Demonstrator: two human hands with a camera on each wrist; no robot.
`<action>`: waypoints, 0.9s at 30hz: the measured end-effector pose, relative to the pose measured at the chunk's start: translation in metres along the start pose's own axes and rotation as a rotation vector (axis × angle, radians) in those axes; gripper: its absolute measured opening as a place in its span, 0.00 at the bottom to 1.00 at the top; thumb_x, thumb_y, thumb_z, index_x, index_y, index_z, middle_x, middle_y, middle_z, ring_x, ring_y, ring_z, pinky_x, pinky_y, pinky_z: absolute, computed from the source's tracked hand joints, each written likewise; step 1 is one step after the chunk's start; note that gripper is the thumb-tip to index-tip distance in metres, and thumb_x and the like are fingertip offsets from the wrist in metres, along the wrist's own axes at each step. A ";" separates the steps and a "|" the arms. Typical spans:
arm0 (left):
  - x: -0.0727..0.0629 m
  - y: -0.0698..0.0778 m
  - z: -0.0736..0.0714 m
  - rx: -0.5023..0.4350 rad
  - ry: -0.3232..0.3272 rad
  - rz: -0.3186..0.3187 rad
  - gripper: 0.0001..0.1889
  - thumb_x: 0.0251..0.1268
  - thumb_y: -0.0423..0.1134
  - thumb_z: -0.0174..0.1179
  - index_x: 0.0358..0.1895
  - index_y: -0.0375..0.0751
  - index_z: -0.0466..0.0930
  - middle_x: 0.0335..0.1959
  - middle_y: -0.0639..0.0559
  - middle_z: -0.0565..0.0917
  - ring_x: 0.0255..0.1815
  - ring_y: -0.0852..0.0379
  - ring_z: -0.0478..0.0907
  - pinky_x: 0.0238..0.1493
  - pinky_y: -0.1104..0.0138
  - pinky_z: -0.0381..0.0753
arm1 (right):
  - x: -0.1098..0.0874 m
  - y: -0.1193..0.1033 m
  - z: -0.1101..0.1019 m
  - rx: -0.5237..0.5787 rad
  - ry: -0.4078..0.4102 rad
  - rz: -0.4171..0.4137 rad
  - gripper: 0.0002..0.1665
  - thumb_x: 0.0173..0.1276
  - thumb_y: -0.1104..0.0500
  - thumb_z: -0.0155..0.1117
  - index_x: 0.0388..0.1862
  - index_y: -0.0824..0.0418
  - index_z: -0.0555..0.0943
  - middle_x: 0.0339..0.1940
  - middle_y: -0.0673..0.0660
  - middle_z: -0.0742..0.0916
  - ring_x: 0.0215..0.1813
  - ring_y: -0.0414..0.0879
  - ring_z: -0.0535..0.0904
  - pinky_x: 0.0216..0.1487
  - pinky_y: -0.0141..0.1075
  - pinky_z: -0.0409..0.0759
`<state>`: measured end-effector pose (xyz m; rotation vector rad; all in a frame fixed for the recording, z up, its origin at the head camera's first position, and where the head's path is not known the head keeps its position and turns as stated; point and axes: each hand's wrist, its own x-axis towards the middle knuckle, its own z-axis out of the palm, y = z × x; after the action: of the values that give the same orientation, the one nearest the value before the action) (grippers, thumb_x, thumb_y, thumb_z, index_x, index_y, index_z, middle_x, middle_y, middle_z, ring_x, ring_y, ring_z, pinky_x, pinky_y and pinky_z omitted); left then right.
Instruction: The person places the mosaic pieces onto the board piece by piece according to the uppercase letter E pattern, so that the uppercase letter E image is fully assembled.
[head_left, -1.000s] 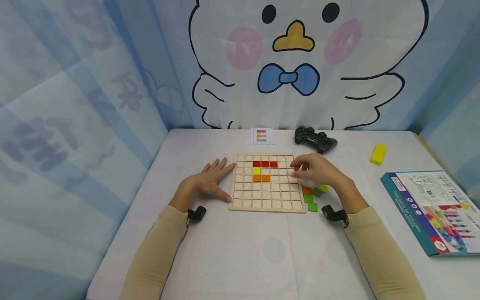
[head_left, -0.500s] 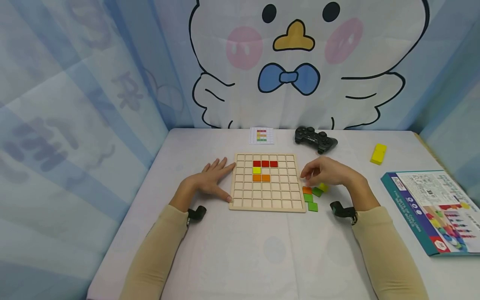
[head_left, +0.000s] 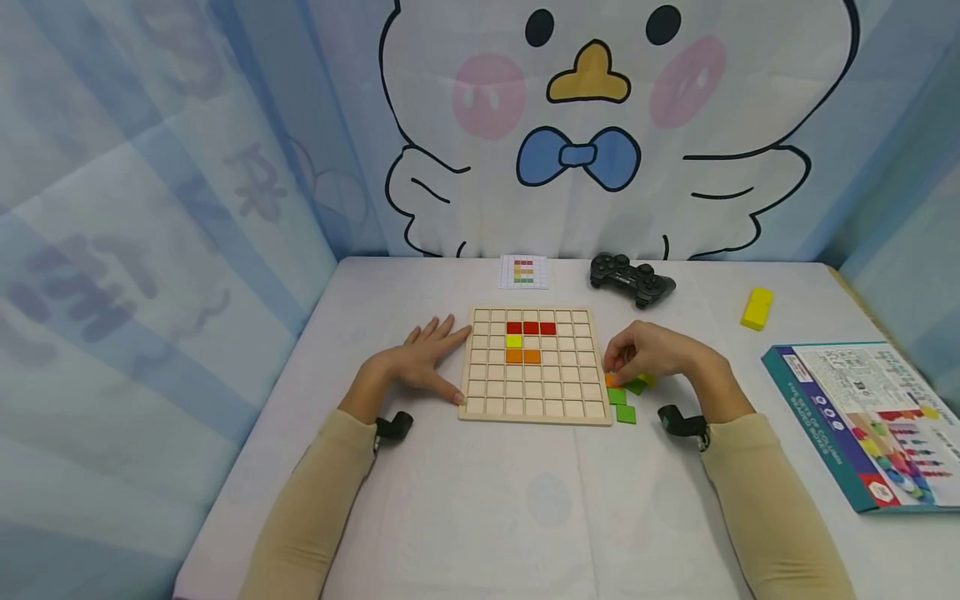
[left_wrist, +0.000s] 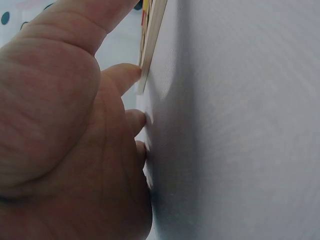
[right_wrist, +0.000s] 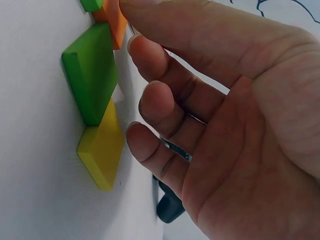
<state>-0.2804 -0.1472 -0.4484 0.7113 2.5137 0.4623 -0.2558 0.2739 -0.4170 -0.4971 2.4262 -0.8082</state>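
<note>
A wooden grid board (head_left: 570,375) lies flat on the table. Red tiles (head_left: 531,328) form a row on it, above one yellow tile (head_left: 513,341) and two orange tiles (head_left: 522,356). My left hand (head_left: 420,358) is spread at the board's left edge, its thumb and index finger touching the rim. Right of the board, my right hand (head_left: 652,350) has its fingers bent and pinches a loose orange tile (right_wrist: 116,25); the index fingertip is hidden. Close to those fingers lie a green tile (right_wrist: 92,72) and a yellow tile (right_wrist: 103,150), with more green tiles (head_left: 617,396) nearer me.
A small pattern card (head_left: 523,272) lies behind the board. A black game controller (head_left: 632,279) sits at the back, right of the card. Farther right are a yellow block (head_left: 757,309) and a flat teal-edged box (head_left: 870,425).
My right hand has moved right and down from above the board's right side to the loose tiles, where its fingers have come together on the orange tile. The left hand stays put.
</note>
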 end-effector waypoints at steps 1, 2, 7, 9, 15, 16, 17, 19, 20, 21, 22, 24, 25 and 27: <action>0.000 0.000 0.000 0.000 -0.001 0.000 0.67 0.49 0.71 0.74 0.87 0.60 0.38 0.87 0.47 0.29 0.87 0.44 0.20 0.84 0.44 0.24 | 0.000 0.000 0.000 0.003 -0.002 0.003 0.08 0.61 0.63 0.79 0.38 0.59 0.88 0.33 0.51 0.86 0.38 0.46 0.77 0.41 0.35 0.77; 0.000 0.000 0.000 0.001 -0.001 0.000 0.67 0.49 0.71 0.74 0.87 0.60 0.38 0.87 0.46 0.28 0.87 0.44 0.20 0.84 0.44 0.24 | 0.000 -0.001 0.001 0.005 -0.002 0.005 0.08 0.60 0.63 0.79 0.38 0.59 0.88 0.33 0.51 0.86 0.37 0.46 0.77 0.40 0.35 0.77; -0.001 0.001 0.000 0.004 0.001 0.003 0.68 0.48 0.71 0.74 0.87 0.60 0.38 0.87 0.46 0.28 0.87 0.44 0.20 0.84 0.43 0.23 | 0.000 -0.003 0.002 -0.002 -0.001 -0.027 0.08 0.60 0.64 0.79 0.38 0.61 0.88 0.32 0.52 0.86 0.36 0.44 0.77 0.38 0.33 0.76; -0.001 0.001 0.000 0.004 0.003 0.005 0.68 0.48 0.71 0.74 0.87 0.60 0.38 0.87 0.46 0.29 0.87 0.44 0.20 0.84 0.43 0.24 | 0.000 -0.003 0.002 -0.005 0.003 -0.041 0.09 0.59 0.64 0.80 0.38 0.61 0.88 0.32 0.52 0.86 0.36 0.44 0.76 0.37 0.33 0.76; -0.001 0.000 0.000 0.001 0.002 0.007 0.68 0.49 0.70 0.75 0.87 0.60 0.38 0.87 0.46 0.28 0.87 0.44 0.20 0.84 0.43 0.23 | -0.001 -0.003 0.002 -0.014 0.038 -0.037 0.09 0.59 0.63 0.80 0.37 0.61 0.88 0.31 0.52 0.85 0.35 0.44 0.76 0.36 0.33 0.74; -0.001 0.000 0.000 0.000 0.002 0.006 0.68 0.49 0.70 0.74 0.87 0.60 0.38 0.87 0.46 0.28 0.87 0.44 0.20 0.84 0.44 0.23 | -0.001 -0.003 0.002 -0.018 0.045 -0.035 0.10 0.59 0.63 0.80 0.38 0.61 0.88 0.31 0.52 0.85 0.35 0.44 0.76 0.36 0.33 0.75; -0.001 0.000 0.000 -0.001 0.001 0.005 0.68 0.49 0.71 0.74 0.87 0.60 0.38 0.87 0.47 0.28 0.87 0.44 0.20 0.84 0.44 0.23 | 0.000 -0.002 0.002 -0.018 0.049 -0.035 0.09 0.59 0.63 0.80 0.38 0.61 0.88 0.31 0.52 0.85 0.35 0.45 0.76 0.36 0.34 0.75; -0.001 0.000 0.000 0.000 0.000 0.004 0.68 0.49 0.71 0.74 0.87 0.60 0.38 0.87 0.46 0.28 0.87 0.44 0.20 0.84 0.44 0.23 | 0.001 -0.001 0.003 -0.017 0.056 -0.021 0.09 0.59 0.64 0.79 0.38 0.60 0.88 0.31 0.52 0.84 0.36 0.45 0.76 0.36 0.34 0.75; -0.001 0.000 0.000 0.000 -0.001 0.004 0.68 0.49 0.71 0.74 0.87 0.60 0.37 0.87 0.47 0.28 0.87 0.44 0.20 0.84 0.44 0.23 | 0.001 0.000 0.003 -0.018 0.058 -0.014 0.09 0.60 0.64 0.79 0.39 0.60 0.88 0.31 0.52 0.84 0.36 0.46 0.76 0.37 0.35 0.75; -0.001 0.000 0.000 0.001 -0.003 0.005 0.68 0.49 0.71 0.74 0.87 0.60 0.37 0.87 0.46 0.28 0.87 0.44 0.20 0.84 0.44 0.23 | 0.002 0.000 0.003 -0.020 0.060 -0.005 0.09 0.60 0.64 0.79 0.39 0.60 0.88 0.32 0.52 0.84 0.37 0.46 0.76 0.37 0.35 0.75; -0.001 0.000 0.000 0.002 -0.003 0.006 0.68 0.49 0.71 0.74 0.87 0.60 0.37 0.87 0.46 0.28 0.87 0.44 0.20 0.84 0.43 0.23 | 0.002 0.000 0.003 -0.020 0.062 0.000 0.09 0.60 0.64 0.78 0.39 0.60 0.87 0.32 0.52 0.84 0.37 0.47 0.76 0.37 0.36 0.75; -0.001 0.000 0.000 0.004 -0.005 0.007 0.68 0.49 0.71 0.74 0.87 0.60 0.37 0.87 0.46 0.28 0.87 0.44 0.20 0.84 0.44 0.23 | 0.002 0.000 0.003 -0.024 0.066 0.017 0.09 0.60 0.65 0.78 0.39 0.59 0.87 0.32 0.52 0.85 0.37 0.47 0.76 0.38 0.37 0.75; -0.001 0.000 0.000 0.004 -0.005 0.007 0.68 0.49 0.71 0.74 0.87 0.60 0.37 0.87 0.46 0.28 0.87 0.44 0.20 0.84 0.43 0.23 | 0.002 0.000 0.003 -0.032 0.070 0.018 0.09 0.61 0.64 0.78 0.39 0.59 0.87 0.32 0.53 0.85 0.38 0.47 0.76 0.38 0.37 0.75; -0.001 0.000 0.000 0.002 -0.006 0.007 0.68 0.49 0.71 0.74 0.87 0.60 0.37 0.87 0.46 0.28 0.87 0.44 0.20 0.84 0.44 0.23 | 0.002 -0.001 0.003 -0.036 0.075 0.016 0.09 0.61 0.64 0.78 0.39 0.59 0.86 0.33 0.53 0.85 0.37 0.48 0.76 0.38 0.38 0.75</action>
<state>-0.2797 -0.1482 -0.4477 0.7212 2.5078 0.4590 -0.2559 0.2711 -0.4193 -0.4678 2.5143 -0.7908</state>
